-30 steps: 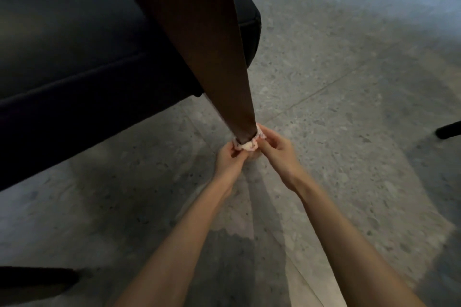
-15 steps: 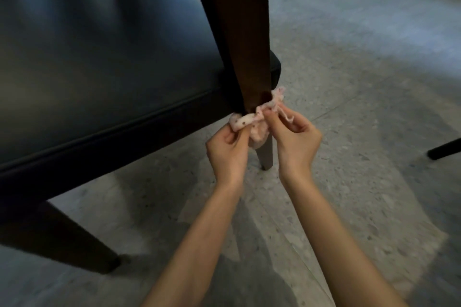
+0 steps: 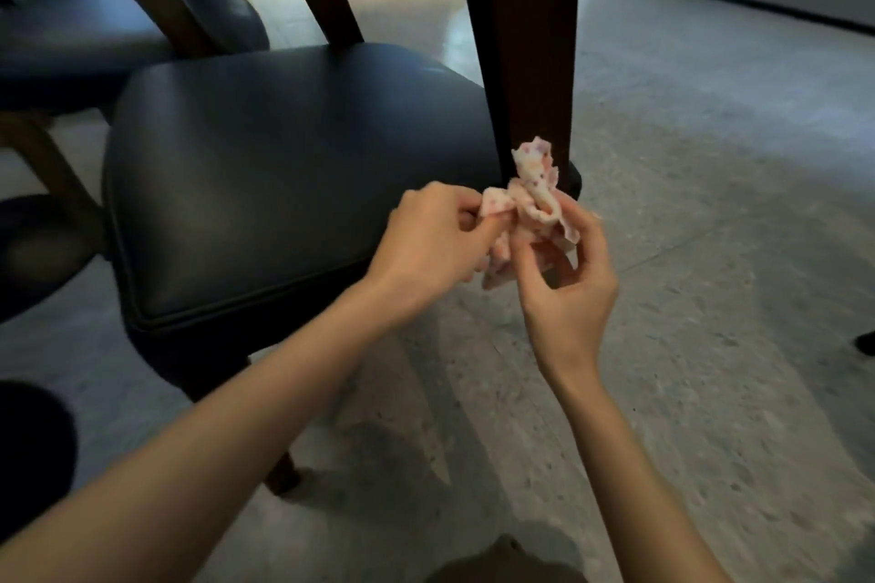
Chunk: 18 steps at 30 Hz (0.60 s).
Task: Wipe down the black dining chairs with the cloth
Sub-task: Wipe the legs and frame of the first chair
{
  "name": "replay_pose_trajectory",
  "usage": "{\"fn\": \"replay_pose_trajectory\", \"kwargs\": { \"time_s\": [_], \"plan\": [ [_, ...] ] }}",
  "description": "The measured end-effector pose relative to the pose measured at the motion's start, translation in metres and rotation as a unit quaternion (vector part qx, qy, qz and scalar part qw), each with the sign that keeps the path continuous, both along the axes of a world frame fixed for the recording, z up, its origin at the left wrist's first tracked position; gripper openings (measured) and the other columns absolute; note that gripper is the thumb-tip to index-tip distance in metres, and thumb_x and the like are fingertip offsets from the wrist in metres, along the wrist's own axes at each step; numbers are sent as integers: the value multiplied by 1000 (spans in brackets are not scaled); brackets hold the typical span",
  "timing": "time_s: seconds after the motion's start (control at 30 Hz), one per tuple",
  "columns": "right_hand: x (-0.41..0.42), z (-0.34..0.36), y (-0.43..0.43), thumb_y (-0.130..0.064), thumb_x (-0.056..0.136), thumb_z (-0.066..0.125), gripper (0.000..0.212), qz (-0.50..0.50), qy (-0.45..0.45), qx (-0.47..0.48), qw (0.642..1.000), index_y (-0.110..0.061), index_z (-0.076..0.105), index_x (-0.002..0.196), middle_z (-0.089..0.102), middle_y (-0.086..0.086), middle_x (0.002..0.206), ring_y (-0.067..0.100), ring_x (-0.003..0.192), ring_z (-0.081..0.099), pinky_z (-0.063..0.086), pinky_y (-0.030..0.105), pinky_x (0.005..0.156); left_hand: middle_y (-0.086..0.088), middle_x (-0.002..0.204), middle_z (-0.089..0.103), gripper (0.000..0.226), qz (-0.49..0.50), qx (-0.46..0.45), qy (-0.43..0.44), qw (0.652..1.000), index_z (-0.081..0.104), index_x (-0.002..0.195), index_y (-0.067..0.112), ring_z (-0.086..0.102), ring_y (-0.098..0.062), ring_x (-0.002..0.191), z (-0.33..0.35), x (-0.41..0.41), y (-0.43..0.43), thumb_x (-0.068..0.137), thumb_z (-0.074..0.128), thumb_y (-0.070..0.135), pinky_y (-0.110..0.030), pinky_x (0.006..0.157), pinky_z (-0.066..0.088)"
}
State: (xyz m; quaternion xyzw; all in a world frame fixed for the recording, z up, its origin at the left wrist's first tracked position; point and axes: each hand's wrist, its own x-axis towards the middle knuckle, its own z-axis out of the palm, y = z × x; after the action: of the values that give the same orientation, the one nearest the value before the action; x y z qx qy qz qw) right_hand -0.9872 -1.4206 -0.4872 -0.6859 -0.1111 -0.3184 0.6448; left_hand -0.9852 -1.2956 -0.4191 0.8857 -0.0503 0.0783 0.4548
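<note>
The person holds the cloth [image 3: 535,194], a crumpled pink-and-white rag, up between both hands, just in front of the near corner of the black chair seat [image 3: 284,185] and the lower part of a dark wooden post [image 3: 525,38]; whether its top tip touches the post cannot be told. The left hand [image 3: 435,241] pinches one end between thumb and fingertips, while the right hand [image 3: 563,294] curls its fingers round the bunched remainder. No wiping stroke seems under way; this looks like a pause to regather or turn the cloth. The next move likely calls for settling it into one hand with a clean face outward, then pressing it flat against the seat or the post.
</note>
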Motion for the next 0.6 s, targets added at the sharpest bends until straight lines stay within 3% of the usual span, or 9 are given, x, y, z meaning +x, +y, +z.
{"fn": "replay_pose_trajectory", "kwargs": {
  "time_s": [0.1,0.2,0.33,0.47,0.6],
  "plan": [
    [3,-2,20,-10,88,69,41,-33,-22,-36,999,-11,56,126,57,4,122,15,113,58,53,31,90,15,70,70,24,55,106,-74,990,74,88,28,66,-1,65,8,-16,23,87,62,49,-35,63,57],
    [7,-11,38,-10,89,66,43,-78,-44,-99,991,-2,53,129,52,12,119,14,107,53,46,16,84,19,71,66,28,120,220,-142,957,70,88,35,61,-3,73,9,-25,44,87,55,58,-28,61,48],
    [17,-22,49,-42,89,59,59,-95,-17,-211,973,-24,43,143,45,11,120,20,101,41,39,19,81,16,83,59,19,92,270,-212,935,67,102,33,46,-6,84,-1,-29,72,91,56,43,-29,62,41],
    [24,-21,53,-28,91,60,46,-98,-17,-133,986,-25,51,136,42,5,115,26,101,47,47,28,83,3,101,60,23,74,294,-267,915,70,111,22,50,-16,92,-15,-37,92,93,58,31,-34,72,44],
    [15,-20,66,-12,91,63,36,-79,35,-46,995,-8,61,127,39,-6,107,14,96,52,46,16,80,0,114,63,31,91,387,-297,868,68,118,22,56,-22,101,-24,-45,104,95,51,34,-36,80,38]
  ]
}}
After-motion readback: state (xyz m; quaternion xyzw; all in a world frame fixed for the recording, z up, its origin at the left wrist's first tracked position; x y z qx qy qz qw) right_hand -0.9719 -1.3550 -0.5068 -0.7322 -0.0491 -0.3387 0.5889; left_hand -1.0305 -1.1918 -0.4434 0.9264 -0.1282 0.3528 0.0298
